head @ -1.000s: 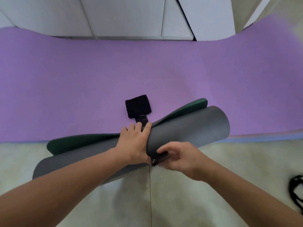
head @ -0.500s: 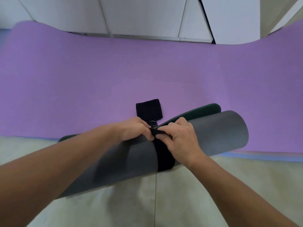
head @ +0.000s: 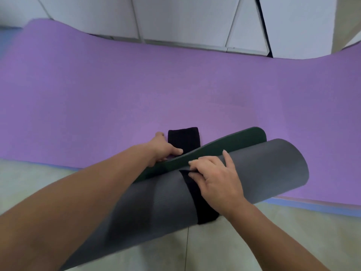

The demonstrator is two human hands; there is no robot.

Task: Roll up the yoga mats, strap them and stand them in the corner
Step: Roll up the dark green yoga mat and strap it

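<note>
Rolled grey mat (head: pixel 254 173) lies on the floor (head: pixel 273 241), overlapping the purple mat (head: pixel 136 90). Right hand (head: pixel 216 178), fingers extended, presses the black strap (head: pixel 203 208) against it. Left hand (head: pixel 163 149) touches the strap's loose end; whether it grasps cannot be told.

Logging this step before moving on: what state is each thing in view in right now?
Grey mat: rolled, lying down, outer edge loose.
Purple mat: unrolled, flat.
Black strap: round the roll, loose end flat on the purple mat.
Right hand: fingers flat, pressing the strap onto the roll.
Left hand: at the strap's loose end, grip unclear.
Cabinet doors: closed.
</note>
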